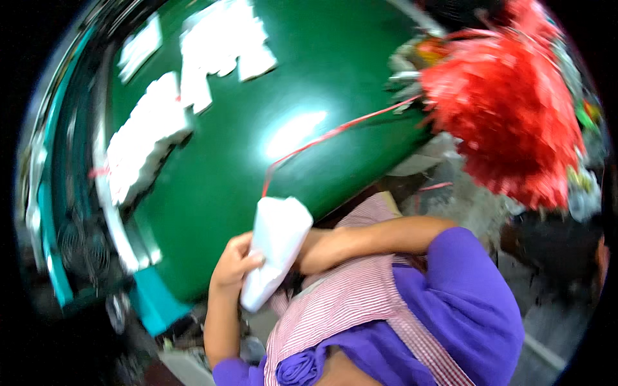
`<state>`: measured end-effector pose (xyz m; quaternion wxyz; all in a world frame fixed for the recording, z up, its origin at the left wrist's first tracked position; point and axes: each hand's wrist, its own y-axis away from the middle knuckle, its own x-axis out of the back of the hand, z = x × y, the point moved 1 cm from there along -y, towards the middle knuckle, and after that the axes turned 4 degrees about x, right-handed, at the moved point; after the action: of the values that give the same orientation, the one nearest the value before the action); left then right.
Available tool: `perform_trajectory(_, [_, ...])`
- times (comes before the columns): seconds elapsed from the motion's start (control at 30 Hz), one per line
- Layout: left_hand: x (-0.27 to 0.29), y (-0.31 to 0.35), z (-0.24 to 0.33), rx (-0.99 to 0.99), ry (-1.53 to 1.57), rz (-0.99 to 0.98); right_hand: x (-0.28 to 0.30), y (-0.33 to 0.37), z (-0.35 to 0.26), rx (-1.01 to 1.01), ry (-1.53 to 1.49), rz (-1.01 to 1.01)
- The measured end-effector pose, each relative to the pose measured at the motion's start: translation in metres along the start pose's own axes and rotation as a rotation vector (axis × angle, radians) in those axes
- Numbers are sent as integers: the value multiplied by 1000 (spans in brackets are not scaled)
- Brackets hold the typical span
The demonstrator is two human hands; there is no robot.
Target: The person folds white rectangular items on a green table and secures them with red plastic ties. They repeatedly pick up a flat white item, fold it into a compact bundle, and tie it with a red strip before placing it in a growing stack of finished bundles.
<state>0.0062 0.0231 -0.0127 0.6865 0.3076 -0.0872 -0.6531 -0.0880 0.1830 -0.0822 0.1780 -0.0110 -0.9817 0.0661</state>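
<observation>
A long white folded bundle (277, 248), with no print that I can make out, stands tilted in front of my body. My left hand (235, 262) grips its left side, the thumb lying across the face. Behind the bundle's right edge is my right hand (310, 252), its fingers hidden from view. A thin red plastic strip (328, 134) rises from the top of the bundle, bends, and runs over the green table (238, 154) toward the far right. There it meets a big bunch of shredded red plastic strips (505, 109).
White stacks (151, 132) lie along the table's left side, one with a red tie. More white pieces (225, 42) are spread at the far side. Teal-edged machinery (55, 212) borders the left. Mixed plastic scraps (412, 64) crowd the right corner.
</observation>
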Motion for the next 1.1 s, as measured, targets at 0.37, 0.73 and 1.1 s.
perform_trajectory(0.37, [19,-61,49,-159,-725,185,106,-2,-39,463,-44,184])
perform_trajectory(0.73, [42,-66,4,-468,-257,491,89,-42,-7,246,590,247])
perform_trajectory(1.1, [40,-74,-5,-705,-501,479,113,-73,7,-351,-876,403])
